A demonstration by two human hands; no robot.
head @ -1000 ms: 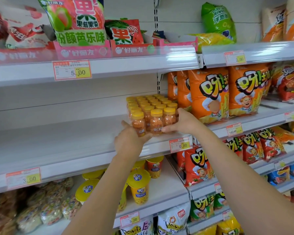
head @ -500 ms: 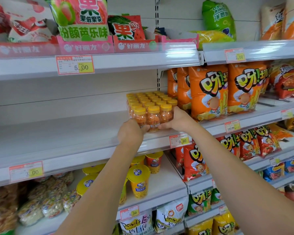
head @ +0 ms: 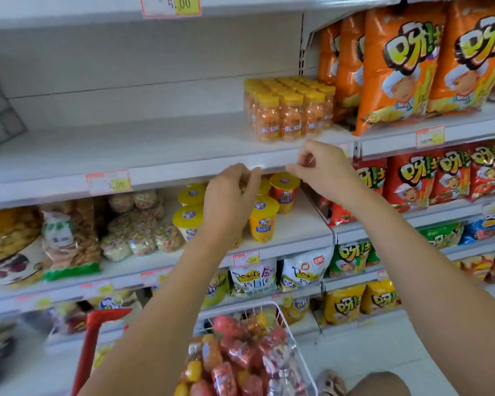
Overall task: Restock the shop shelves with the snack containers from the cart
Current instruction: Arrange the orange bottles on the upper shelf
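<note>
Both grips are slack now: left hand (head: 229, 195) and right hand (head: 323, 170) have dropped just below the shelf (head: 126, 150) edge, fingers loosely curled and holding nothing. The pack of yellow-capped bottles (head: 287, 110) they were pushing in stands on that shelf, beside the orange snack bags (head: 397, 75). That pack is stocked, and the cart (head: 109, 312) holds more. Price tags read 5.00 (head: 170, 4), 3.00 (head: 109, 182) and 5.50 (head: 246, 260). A white bag (head: 253, 277) seems to say "Powers Easy life".
</note>
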